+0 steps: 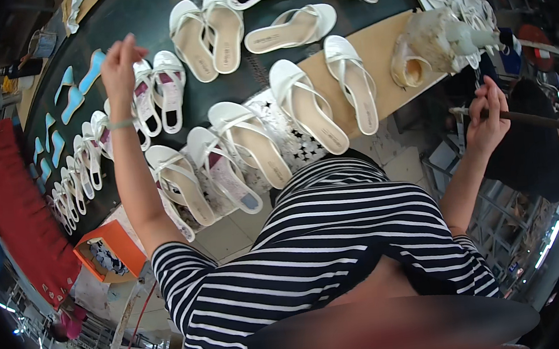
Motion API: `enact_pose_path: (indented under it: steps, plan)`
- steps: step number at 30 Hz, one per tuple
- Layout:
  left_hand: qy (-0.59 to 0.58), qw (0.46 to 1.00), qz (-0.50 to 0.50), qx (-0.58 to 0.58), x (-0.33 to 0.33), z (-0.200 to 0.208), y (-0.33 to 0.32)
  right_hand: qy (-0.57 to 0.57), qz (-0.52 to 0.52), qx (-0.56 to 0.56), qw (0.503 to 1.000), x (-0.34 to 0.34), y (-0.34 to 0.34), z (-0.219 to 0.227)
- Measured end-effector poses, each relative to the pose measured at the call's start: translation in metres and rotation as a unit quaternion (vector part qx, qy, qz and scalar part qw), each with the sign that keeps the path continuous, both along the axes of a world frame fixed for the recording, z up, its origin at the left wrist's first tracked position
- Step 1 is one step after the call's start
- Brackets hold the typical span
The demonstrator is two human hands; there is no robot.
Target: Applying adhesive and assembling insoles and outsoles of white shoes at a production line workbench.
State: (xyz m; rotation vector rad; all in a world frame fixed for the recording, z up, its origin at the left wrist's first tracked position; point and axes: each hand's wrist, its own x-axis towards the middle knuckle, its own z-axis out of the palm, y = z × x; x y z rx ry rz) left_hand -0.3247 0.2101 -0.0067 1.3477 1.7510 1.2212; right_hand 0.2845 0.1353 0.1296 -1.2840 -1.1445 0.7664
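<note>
My left hand (122,67) is raised over the far left of the dark worktable, beside white sandals (169,94) with pink patches. Its fingers are curled together, and whatever they may hold is hidden. On the right, my right hand (487,117) grips a brush (533,119) with a dark wooden handle; its pale tip sticks out to the left of my fingers. Nearest to that hand are a glue-crusted pot (410,67) and a whitish plastic bottle (445,39). White slide sandals (310,107) with crossed straps stand in a row along the near table edge.
More white sandals (209,36) lie across the dark table (232,98). Light blue pieces (73,103) sit at the left, near a red cloth (17,206). An orange box (108,251) stands below the table's left end. Another person (529,150) in dark clothes is at the right.
</note>
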Motion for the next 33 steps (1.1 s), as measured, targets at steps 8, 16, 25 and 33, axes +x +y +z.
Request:
enact_pose_path:
  steps: [8,16,25,33]
  plan:
    - [-0.350,0.897,-0.219,-0.161,0.200,0.002,-0.151,0.277,0.177,0.008,0.945,0.083,-0.004,-0.020]
    - [-0.404,0.900,0.011,-0.164,0.300,-0.046,-0.208,0.258,0.157,-0.100,0.948,0.111,-0.012,-0.057]
    - [-0.309,0.923,0.163,-0.160,0.299,-0.028,-0.226,0.247,0.158,-0.148,0.945,0.122,-0.005,-0.087]
    - [-0.295,0.885,0.360,-0.021,0.205,-0.005,-0.307,0.270,0.241,-0.152,0.920,0.138,0.015,-0.099]
